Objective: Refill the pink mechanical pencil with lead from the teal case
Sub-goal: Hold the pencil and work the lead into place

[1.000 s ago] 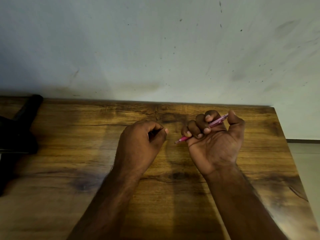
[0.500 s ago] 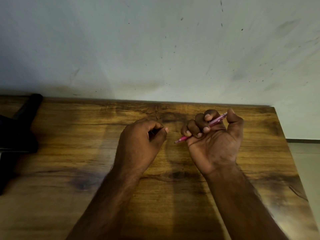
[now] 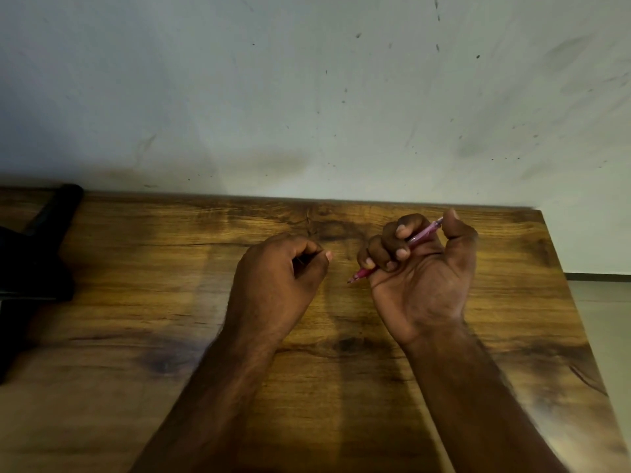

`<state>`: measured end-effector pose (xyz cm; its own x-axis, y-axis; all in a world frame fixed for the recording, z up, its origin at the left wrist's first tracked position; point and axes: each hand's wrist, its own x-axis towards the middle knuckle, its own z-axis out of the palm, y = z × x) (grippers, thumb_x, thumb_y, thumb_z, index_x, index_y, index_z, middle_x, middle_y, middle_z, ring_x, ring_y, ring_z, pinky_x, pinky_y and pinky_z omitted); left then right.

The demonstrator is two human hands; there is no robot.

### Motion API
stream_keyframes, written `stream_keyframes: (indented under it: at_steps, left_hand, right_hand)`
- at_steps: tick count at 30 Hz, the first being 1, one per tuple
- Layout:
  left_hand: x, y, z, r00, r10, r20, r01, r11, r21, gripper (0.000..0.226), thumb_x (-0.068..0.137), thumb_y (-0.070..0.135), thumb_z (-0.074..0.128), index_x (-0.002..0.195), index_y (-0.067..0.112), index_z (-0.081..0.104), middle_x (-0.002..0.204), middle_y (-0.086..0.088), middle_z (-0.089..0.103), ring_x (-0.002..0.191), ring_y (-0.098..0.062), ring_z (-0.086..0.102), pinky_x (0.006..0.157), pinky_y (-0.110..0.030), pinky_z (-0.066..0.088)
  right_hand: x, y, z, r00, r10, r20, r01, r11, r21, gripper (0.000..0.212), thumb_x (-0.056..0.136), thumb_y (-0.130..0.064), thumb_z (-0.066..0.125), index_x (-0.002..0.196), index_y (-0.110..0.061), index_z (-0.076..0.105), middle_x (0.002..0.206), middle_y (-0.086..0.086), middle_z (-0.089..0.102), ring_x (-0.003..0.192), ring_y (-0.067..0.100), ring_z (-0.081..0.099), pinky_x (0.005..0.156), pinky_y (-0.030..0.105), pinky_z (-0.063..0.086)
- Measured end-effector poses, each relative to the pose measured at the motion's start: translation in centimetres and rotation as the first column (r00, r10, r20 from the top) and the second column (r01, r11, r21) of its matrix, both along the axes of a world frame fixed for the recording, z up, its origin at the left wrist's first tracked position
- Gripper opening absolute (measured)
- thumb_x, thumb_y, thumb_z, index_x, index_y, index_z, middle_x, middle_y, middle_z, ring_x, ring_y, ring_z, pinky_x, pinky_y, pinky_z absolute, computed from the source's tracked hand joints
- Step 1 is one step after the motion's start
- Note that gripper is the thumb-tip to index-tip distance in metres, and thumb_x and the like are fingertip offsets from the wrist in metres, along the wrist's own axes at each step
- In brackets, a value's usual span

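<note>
Two hands almost unmoved since before: right hand [image 3: 421,268] grips pink pencil [image 3: 418,237], thumb on cap; left hand [image 3: 280,271] curled, content hidden. Refill probably pausing.

Left hand [image 3: 280,268] over the table [image 3: 136,302] centre, right hand [image 3: 423,268] beside it, pencil [image 3: 418,237] held within, dark object [image 3: 37,268] far left.

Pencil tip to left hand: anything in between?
Nothing: the head view shows only bare wooden table between the pink pencil tip and the left hand.
</note>
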<state>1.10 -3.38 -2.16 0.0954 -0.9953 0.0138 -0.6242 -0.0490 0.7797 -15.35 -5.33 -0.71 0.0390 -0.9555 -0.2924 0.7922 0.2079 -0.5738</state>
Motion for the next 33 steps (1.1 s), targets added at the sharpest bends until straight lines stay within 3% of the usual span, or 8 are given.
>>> stream_keyframes:
  at_steps: [4, 8, 12, 15, 23, 33]
  left_hand:
    - [0.04, 0.01, -0.13, 1.0, -0.003, 0.007, 0.003, 1.0, 0.005, 0.012, 0.093, 0.041, 0.071, 0.09, 0.031, 0.077, 0.078, 0.017, 0.07, 0.073, 0.002, 0.065, 0.063, -0.024, 0.056]
    - [0.06, -0.03, -0.22, 1.0, 0.004, 0.021, -0.004, 1.0, 0.021, 0.013, 0.092, 0.044, 0.071, 0.091, 0.032, 0.076, 0.079, 0.019, 0.07, 0.075, 0.004, 0.064, 0.063, -0.018, 0.052]
    - [0.06, -0.02, -0.15, 1.0, 0.01, -0.005, -0.01, 0.999, 0.033, 0.013, 0.092, 0.043, 0.071, 0.091, 0.032, 0.077, 0.08, 0.017, 0.07, 0.074, 0.002, 0.065, 0.065, -0.025, 0.056]
    - [0.03, -0.01, -0.06, 1.0, 0.007, -0.011, -0.006, 0.999, 0.039, 0.013, 0.093, 0.042, 0.071, 0.092, 0.031, 0.077, 0.081, 0.016, 0.071, 0.075, 0.001, 0.065, 0.066, -0.029, 0.057]
    - [-0.05, -0.04, -0.18, 1.0, 0.015, -0.005, -0.014, 0.999, 0.041, 0.013, 0.092, 0.043, 0.071, 0.092, 0.032, 0.077, 0.08, 0.017, 0.07, 0.075, 0.003, 0.065, 0.066, -0.028, 0.057]
    - [-0.05, -0.05, -0.27, 1.0, 0.011, 0.016, -0.011, 0.999, 0.043, 0.01, 0.093, 0.042, 0.071, 0.092, 0.034, 0.076, 0.08, 0.018, 0.069, 0.076, 0.004, 0.063, 0.065, -0.02, 0.05]
  right_hand:
    - [0.01, 0.11, 0.21, 1.0, -0.009, -0.026, 0.009, 1.0, -0.019, 0.059, 0.102, -0.053, 0.03, 0.071, -0.01, 0.055, 0.057, 0.0, 0.034, 0.057, 0.017, 0.027, 0.061, 0.036, 0.032]
    - [0.26, 0.24, 0.5, 0.983, -0.03, -0.183, 0.013, 0.995, -0.095, 0.056, 0.102, -0.048, 0.031, 0.073, -0.006, 0.053, 0.06, 0.003, 0.038, 0.059, 0.021, 0.028, 0.06, 0.038, 0.03]
    - [0.58, 0.4, 0.51, 0.952, -0.021, -0.306, -0.031, 0.986, -0.165, 0.052, 0.099, -0.044, 0.031, 0.074, -0.005, 0.052, 0.061, 0.002, 0.047, 0.063, 0.025, 0.027, 0.061, 0.042, 0.024]
    - [0.7, 0.57, 0.23, 0.927, 0.01, -0.374, -0.081, 0.981, -0.175, 0.057, 0.101, -0.044, 0.028, 0.069, -0.009, 0.06, 0.061, 0.003, 0.043, 0.06, 0.019, 0.032, 0.06, 0.04, 0.024]
    - [0.43, 0.43, 0.12, 0.943, 0.047, -0.329, -0.097, 0.986, -0.138, 0.056, 0.099, -0.047, 0.031, 0.068, -0.007, 0.057, 0.059, 0.003, 0.037, 0.058, 0.019, 0.033, 0.061, 0.043, 0.02]
    - [0.49, 0.36, 0.23, 0.964, 0.036, -0.262, -0.068, 0.991, -0.116, 0.05, 0.099, -0.044, 0.032, 0.074, -0.005, 0.049, 0.058, 0.003, 0.04, 0.065, 0.031, 0.017, 0.064, 0.046, 0.018]
